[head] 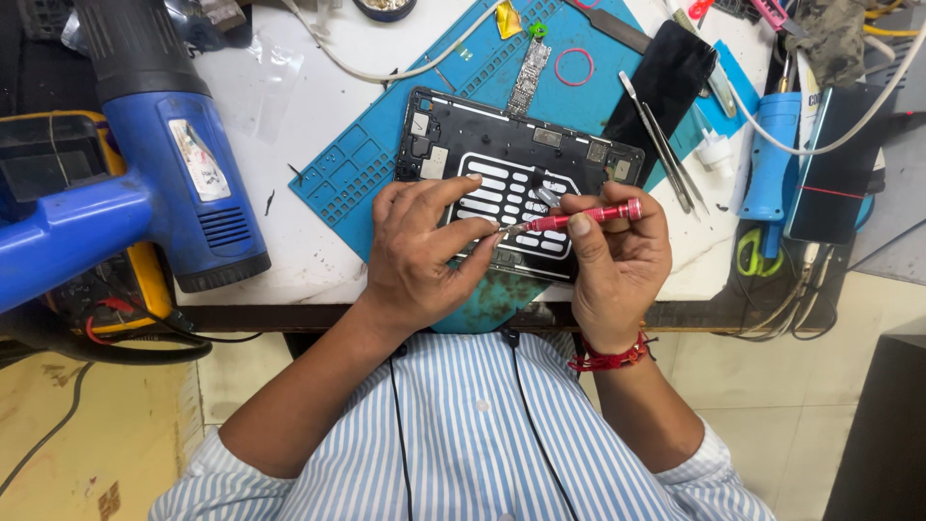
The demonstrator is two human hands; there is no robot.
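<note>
Right hand pinches a red screwdriver — fingers closed on it — tip meeting the left hand, whose 4 fingers spread flat on the opened tablet frame.

White worktop, scuffed and stained, dark front edge; everything placed off it: blue silicone mat laid on its middle, corner hanging over the front edge; yellow case at its left end; floor below it, left side beige and worn, black cable trailing across; right side pale tiles; dark cabinet below its right end; light even, soft shadows, no window or wall in view
</note>
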